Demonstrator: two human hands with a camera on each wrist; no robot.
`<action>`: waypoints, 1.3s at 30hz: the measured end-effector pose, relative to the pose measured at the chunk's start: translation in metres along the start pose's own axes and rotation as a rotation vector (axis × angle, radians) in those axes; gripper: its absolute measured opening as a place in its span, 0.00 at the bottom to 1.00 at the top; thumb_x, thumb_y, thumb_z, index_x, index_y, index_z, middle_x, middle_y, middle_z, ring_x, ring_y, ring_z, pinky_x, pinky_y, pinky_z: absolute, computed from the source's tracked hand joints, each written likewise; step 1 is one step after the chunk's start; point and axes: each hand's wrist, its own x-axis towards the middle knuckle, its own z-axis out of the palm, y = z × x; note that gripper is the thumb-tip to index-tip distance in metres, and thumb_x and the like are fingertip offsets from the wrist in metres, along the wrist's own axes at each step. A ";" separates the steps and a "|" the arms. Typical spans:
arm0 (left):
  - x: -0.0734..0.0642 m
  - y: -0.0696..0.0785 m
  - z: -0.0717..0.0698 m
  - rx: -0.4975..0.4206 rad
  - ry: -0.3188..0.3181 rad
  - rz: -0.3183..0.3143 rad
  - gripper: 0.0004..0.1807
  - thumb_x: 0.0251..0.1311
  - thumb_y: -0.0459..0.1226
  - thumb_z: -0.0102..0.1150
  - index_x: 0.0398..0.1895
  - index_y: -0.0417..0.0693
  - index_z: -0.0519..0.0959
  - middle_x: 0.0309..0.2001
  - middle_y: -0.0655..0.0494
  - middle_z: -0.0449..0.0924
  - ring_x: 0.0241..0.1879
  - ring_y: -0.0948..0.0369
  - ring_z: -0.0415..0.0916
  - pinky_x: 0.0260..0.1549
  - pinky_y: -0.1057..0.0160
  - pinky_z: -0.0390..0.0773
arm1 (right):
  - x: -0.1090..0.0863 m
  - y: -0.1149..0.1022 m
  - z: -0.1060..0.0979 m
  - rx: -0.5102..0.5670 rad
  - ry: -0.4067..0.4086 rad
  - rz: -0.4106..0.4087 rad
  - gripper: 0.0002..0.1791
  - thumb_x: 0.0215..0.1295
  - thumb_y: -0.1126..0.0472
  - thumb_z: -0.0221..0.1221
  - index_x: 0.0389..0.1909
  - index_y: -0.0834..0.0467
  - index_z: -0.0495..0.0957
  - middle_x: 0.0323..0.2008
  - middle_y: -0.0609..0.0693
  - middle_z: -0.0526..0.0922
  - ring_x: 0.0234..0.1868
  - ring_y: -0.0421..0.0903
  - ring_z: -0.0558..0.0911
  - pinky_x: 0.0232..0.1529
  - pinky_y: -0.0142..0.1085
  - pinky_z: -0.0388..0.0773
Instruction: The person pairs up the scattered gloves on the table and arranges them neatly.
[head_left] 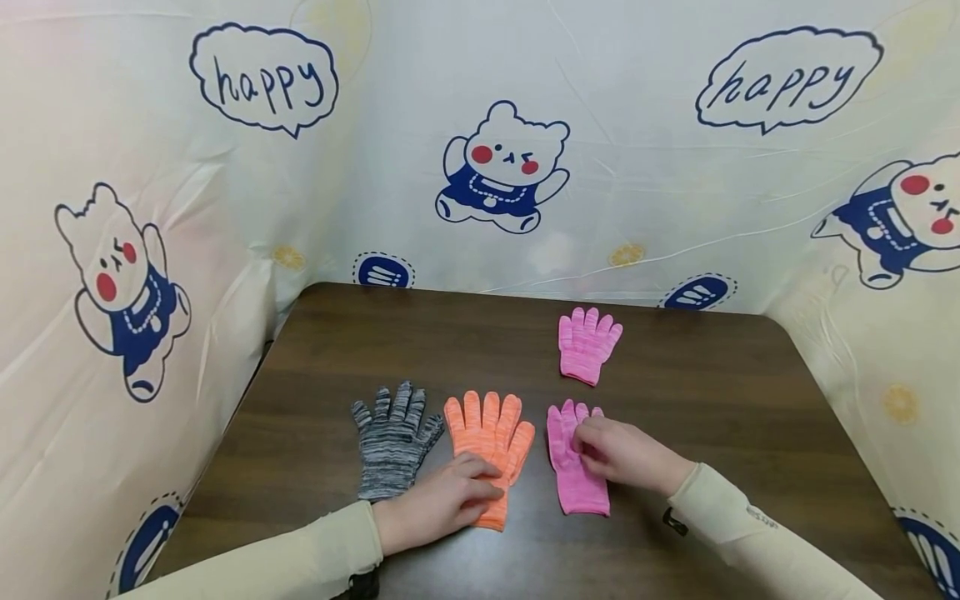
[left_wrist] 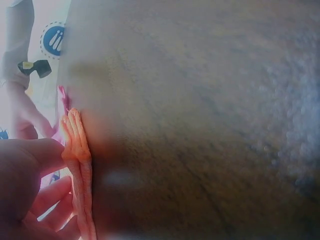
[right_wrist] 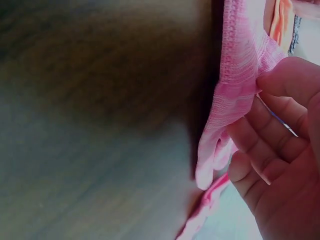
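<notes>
An orange knitted glove lies flat, fingers pointing away, near the middle of the table. My left hand rests on its lower palm and cuff; the left wrist view shows the thumb and loosely bent fingers touching the orange glove. Right of it lies a pink glove, cuff toward me. Over its upper part is my right hand. In the right wrist view, the thumb and bent fingers touch the pink glove, with a gap between them.
Left of the orange glove lies a grey-black glove, its cuff partly behind my left hand. A second pink glove lies farther back. The brown table meets a printed cloth at the back and sides.
</notes>
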 end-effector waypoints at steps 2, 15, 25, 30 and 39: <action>0.000 0.000 0.000 -0.004 0.005 0.008 0.13 0.72 0.37 0.63 0.57 0.51 0.87 0.61 0.54 0.79 0.59 0.59 0.75 0.56 0.60 0.79 | 0.000 0.000 0.002 0.008 -0.014 0.012 0.09 0.65 0.62 0.69 0.40 0.49 0.80 0.34 0.38 0.75 0.35 0.34 0.73 0.39 0.30 0.80; 0.002 0.005 0.000 -0.003 -0.039 -0.070 0.14 0.72 0.38 0.64 0.57 0.52 0.87 0.62 0.56 0.79 0.61 0.60 0.74 0.59 0.60 0.77 | -0.003 0.000 0.010 -0.005 -0.010 0.032 0.08 0.66 0.60 0.70 0.40 0.48 0.80 0.35 0.38 0.76 0.34 0.34 0.73 0.40 0.30 0.80; 0.003 0.005 -0.001 0.038 -0.050 -0.052 0.13 0.72 0.37 0.63 0.57 0.52 0.85 0.62 0.56 0.78 0.61 0.60 0.74 0.59 0.60 0.77 | -0.004 0.002 0.011 -0.013 -0.007 0.038 0.09 0.67 0.58 0.69 0.47 0.51 0.84 0.39 0.40 0.81 0.37 0.34 0.76 0.43 0.32 0.82; 0.004 0.007 -0.004 0.089 -0.053 -0.027 0.13 0.73 0.37 0.62 0.58 0.52 0.85 0.61 0.55 0.79 0.60 0.60 0.74 0.59 0.60 0.77 | -0.006 0.003 0.006 -0.021 0.028 0.027 0.12 0.66 0.58 0.70 0.49 0.51 0.84 0.41 0.40 0.81 0.40 0.35 0.78 0.44 0.33 0.83; 0.004 0.009 -0.007 0.124 -0.065 -0.011 0.14 0.72 0.37 0.63 0.58 0.52 0.85 0.60 0.55 0.78 0.59 0.59 0.75 0.58 0.60 0.78 | -0.011 0.011 0.004 -0.086 0.050 0.058 0.14 0.63 0.59 0.73 0.49 0.52 0.85 0.40 0.42 0.76 0.40 0.38 0.75 0.44 0.34 0.82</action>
